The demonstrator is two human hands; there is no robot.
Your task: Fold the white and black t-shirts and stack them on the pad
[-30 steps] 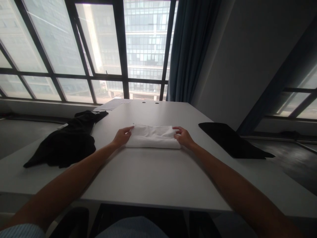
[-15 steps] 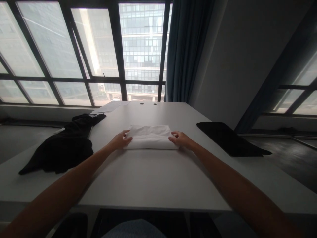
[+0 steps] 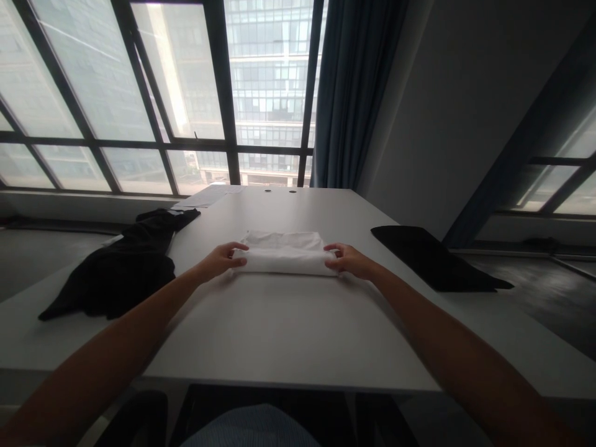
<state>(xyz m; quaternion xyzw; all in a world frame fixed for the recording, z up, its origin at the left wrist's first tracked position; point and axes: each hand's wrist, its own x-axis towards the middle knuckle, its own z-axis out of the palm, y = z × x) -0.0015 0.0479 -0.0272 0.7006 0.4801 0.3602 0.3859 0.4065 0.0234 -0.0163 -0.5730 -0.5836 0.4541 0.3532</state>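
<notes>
A folded white cloth (image 3: 285, 259), perhaps a garment, lies in the middle of the white table (image 3: 288, 329). Its near part forms a thick, rounded fold, and a flatter section extends behind it. At the left end of that fold, my left hand (image 3: 222, 259) grips the cloth between thumb and fingers. My right hand (image 3: 352, 261) pinches the opposite end the same way. Both hands rest close to the tabletop. The underside of the cloth is hidden.
Crumpled black clothing (image 3: 125, 267) lies along the table's left side. A flat, folded black cloth (image 3: 428, 257) is at the right edge. White sheets (image 3: 205, 197) lie at the far left corner. Beyond the table are windows (image 3: 270, 81) and a blue curtain (image 3: 354, 93).
The near fold of the white cloth has become thicker and rounder, covering more of the flat section behind it. My hands have shifted slightly apart and now grip the fold's ends.
</notes>
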